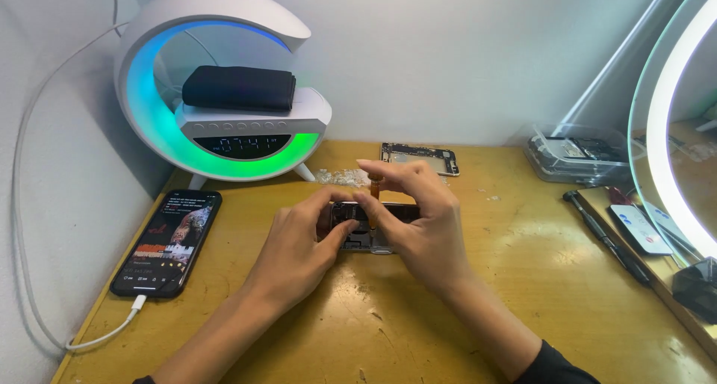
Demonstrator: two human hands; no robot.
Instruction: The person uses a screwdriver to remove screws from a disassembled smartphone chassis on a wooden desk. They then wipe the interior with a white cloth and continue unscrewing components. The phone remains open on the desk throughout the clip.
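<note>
Opened phone (370, 234) lies flat in the middle of the yellow desk (463, 309), under both hands. Left hand (299, 246) pinches its left end with thumb and fingers. Right hand (418, 220) is closed on a small orange-handled screwdriver (375, 184), held upright, tip down on the phone. Another phone (168, 242) lies plugged in at the left.

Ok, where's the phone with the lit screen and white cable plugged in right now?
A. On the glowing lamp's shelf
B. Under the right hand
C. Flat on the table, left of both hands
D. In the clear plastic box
C: the phone lies flat on the wooden table, left of the left hand, white cable in its near end.
</note>
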